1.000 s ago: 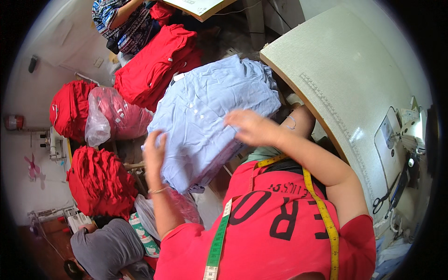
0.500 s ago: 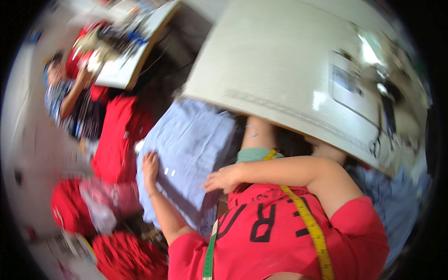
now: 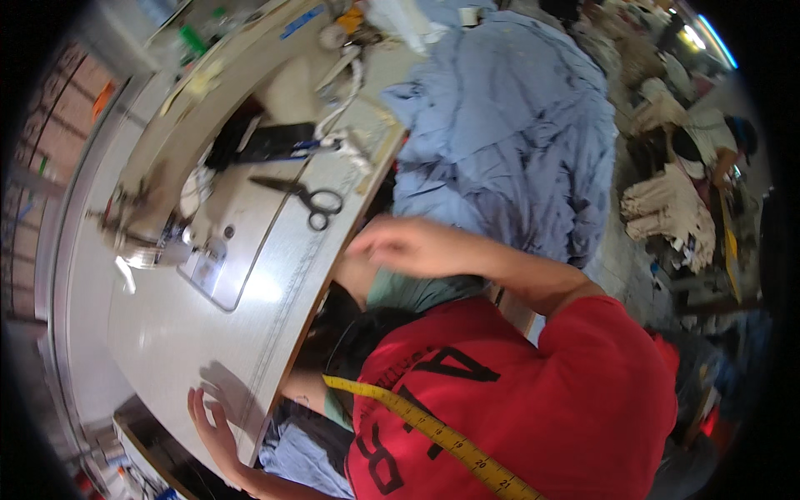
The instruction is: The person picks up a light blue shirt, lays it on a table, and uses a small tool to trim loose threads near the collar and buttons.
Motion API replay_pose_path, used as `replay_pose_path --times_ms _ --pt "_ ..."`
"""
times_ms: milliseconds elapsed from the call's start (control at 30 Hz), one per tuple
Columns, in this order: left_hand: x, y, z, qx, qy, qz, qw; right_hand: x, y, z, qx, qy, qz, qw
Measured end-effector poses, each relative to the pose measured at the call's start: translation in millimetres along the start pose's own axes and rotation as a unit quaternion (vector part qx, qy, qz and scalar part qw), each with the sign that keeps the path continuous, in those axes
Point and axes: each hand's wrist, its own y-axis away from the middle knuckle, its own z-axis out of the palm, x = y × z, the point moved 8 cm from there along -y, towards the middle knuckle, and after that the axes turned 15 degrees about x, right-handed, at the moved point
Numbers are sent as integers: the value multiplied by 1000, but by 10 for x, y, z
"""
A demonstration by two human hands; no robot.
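Observation:
My left hand [image 3: 215,429] is over the near left part of the white sewing table [image 3: 158,342], fingers apart and holding nothing. Its shadow falls on the tabletop beside it. My right hand [image 3: 408,247] hovers above my lap by the table's front edge, slightly blurred, its fingers loosely bent and apart with nothing visible in them. Black-handled scissors [image 3: 307,200] lie on the table just beyond that hand. Behind them is the sewing machine [image 3: 154,246] with its shiny metal plate [image 3: 218,271]. A yellow tape measure [image 3: 442,433] hangs across my red shirt.
A large heap of light blue fabric [image 3: 508,133] is piled to the right of the table. More blue cloth [image 3: 300,458] lies below the table's near left end. A dark phone-like slab [image 3: 279,142] rests by the machine. Another person [image 3: 721,150] is at far right among beige cloth [image 3: 671,212].
The view has swung right, toward the sewing machine. Both hands have left the stack of light blue fabric; the left is now over the tabletop, the right near the table edge.

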Motion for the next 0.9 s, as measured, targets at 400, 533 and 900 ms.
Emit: replay_pose_path --times_ms 400,533,900 --pt "-253 -1513 821 161 47 40 985 -295 1128 -2927 456 542 -16 706" --pt "-330 -1390 695 169 49 38 984 -180 484 -2810 377 583 -24 719" --pt "-369 -1336 665 137 70 7 988 214 305 -3142 229 578 76 780"
